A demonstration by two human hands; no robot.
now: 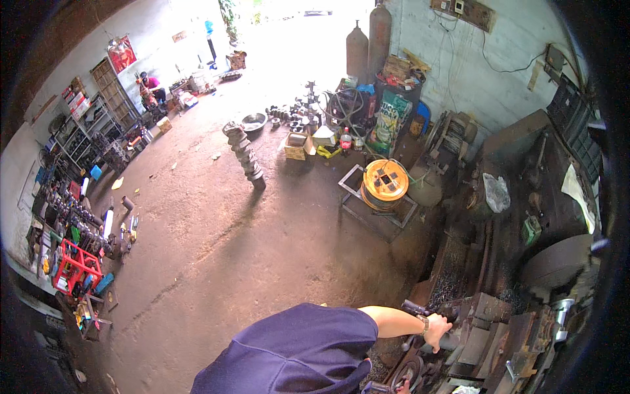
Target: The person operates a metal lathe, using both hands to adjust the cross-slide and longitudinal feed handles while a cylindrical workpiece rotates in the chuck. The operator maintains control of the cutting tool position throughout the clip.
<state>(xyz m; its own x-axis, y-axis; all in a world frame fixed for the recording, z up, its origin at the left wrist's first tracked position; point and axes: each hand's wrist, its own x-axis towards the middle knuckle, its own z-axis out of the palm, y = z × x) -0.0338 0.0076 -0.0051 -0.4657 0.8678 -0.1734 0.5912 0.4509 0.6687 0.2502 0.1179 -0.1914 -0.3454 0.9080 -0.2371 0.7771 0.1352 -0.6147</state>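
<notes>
The right hand (437, 330) is closing its grip around the dark lever (420, 308) on the lathe (518, 276), a stiff, likely oily steel bar best grasped near its end; the left hand's grip cannot be told

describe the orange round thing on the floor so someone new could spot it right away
Start at the two tall gas cylinders by the bright doorway and come down past the green sack. On the floor beside the dark machine, an orange reel sits in a grey metal frame. It is the only bright orange disc, with a dark square hub.
</notes>
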